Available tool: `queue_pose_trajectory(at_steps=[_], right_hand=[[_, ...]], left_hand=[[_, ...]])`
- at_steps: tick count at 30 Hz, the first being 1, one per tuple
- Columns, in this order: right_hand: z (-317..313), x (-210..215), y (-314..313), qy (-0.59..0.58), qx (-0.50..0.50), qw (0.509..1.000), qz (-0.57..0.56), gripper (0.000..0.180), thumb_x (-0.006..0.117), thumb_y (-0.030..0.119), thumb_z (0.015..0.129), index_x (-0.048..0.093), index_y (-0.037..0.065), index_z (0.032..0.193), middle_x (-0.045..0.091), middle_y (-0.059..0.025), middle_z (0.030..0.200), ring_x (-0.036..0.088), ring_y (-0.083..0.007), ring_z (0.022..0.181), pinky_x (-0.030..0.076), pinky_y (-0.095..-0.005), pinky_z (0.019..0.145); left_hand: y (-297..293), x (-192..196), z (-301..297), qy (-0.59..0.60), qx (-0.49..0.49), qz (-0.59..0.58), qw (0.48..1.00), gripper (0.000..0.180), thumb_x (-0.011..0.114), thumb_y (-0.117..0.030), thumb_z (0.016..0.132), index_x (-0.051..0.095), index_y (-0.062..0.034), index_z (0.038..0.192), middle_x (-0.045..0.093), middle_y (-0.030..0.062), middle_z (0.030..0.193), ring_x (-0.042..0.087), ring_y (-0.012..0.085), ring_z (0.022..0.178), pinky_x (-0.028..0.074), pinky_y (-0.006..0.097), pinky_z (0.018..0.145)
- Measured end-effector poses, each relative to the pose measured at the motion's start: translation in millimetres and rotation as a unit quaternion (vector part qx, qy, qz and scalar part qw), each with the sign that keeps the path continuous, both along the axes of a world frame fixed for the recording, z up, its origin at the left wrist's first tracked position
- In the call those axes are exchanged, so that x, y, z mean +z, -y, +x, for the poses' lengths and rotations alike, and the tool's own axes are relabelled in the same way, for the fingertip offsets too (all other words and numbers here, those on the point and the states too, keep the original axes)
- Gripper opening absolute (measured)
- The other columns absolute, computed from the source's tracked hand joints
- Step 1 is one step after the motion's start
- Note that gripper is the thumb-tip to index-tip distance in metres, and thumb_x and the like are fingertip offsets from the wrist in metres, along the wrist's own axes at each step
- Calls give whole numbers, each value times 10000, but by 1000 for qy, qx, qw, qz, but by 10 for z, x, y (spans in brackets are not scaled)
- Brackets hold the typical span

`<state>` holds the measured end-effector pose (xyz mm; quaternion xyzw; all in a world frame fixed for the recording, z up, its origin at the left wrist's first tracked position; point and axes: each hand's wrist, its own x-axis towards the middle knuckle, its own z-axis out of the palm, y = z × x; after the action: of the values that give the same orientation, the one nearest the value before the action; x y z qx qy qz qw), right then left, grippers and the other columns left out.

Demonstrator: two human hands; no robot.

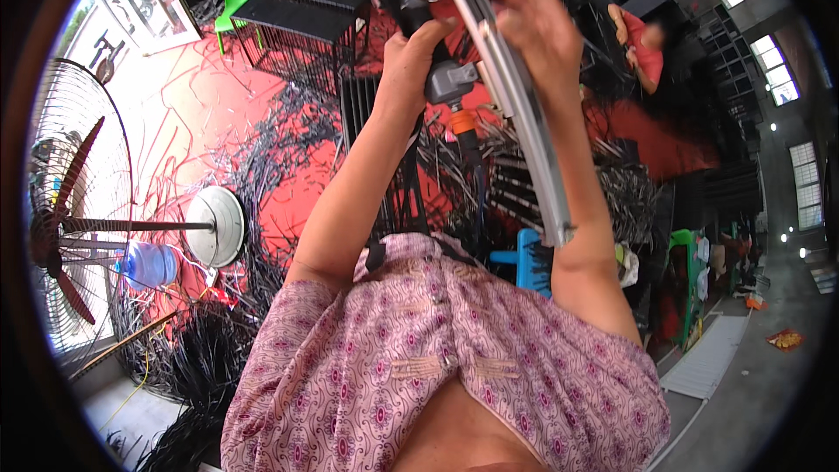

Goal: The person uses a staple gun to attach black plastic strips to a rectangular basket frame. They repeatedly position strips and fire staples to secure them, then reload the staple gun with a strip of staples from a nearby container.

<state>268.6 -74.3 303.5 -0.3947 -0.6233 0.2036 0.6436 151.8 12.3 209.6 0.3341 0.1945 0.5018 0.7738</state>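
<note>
A staple gun (452, 81) with a grey body, an orange hose fitting and a long metal magazine rail (516, 96) is held up in front of my chest. My left hand (409, 61) is closed around its black handle, most of which the fingers hide. Beside the rail, my right hand (537, 31) is raised with its fingers apart and slightly smeared. The rail passes in front of part of that palm; whether they touch, I cannot tell. A dark hose (477, 162) hangs below the orange fitting.
Black strips (288, 153) litter the red floor (188, 109). Left stand a caged fan (65, 218) and a blue water bottle (150, 264). Black frames (306, 13) and a green chair (234, 2) are ahead. A blue stool (531, 267) is close by; a person (642, 48) sits far right.
</note>
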Motion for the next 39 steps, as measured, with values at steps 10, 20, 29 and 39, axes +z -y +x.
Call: queue_pose_trajectory(at_steps=[10,20,29,39], right_hand=[[-214,-244,422,107,-36,993,31,634,890,216,727,617,5,1258,616,-133,1294,600,-224,1164,506,-347,952],[-444,-262,571,223,-74,968,89,762,883,356,756,560,-5,1344,499,-183,1412,550,-265,1240,486,-362,990],[-455,-225,523,169,-62,981,70,787,883,376,754,541,10,1360,524,-163,1369,535,-272,1246,481,-390,975],[-363,159,204,278,-127,936,175,735,852,360,768,580,-11,1342,573,-177,1405,515,-329,1336,389,-447,1132]], left_hand=[[-169,105,-184,-84,30,321,943,136,638,-146,901,706,-30,927,692,8,774,642,89,626,515,259,571],[-196,-123,17,81,-153,88,981,158,655,-210,906,718,-65,900,650,-22,705,581,53,603,472,242,565],[-128,-120,67,65,-150,65,984,253,681,-275,857,721,-56,977,649,-7,767,598,74,640,500,258,576],[-44,-148,62,28,-79,194,977,193,653,-138,882,700,-81,1060,690,-30,954,609,64,788,466,232,683]])
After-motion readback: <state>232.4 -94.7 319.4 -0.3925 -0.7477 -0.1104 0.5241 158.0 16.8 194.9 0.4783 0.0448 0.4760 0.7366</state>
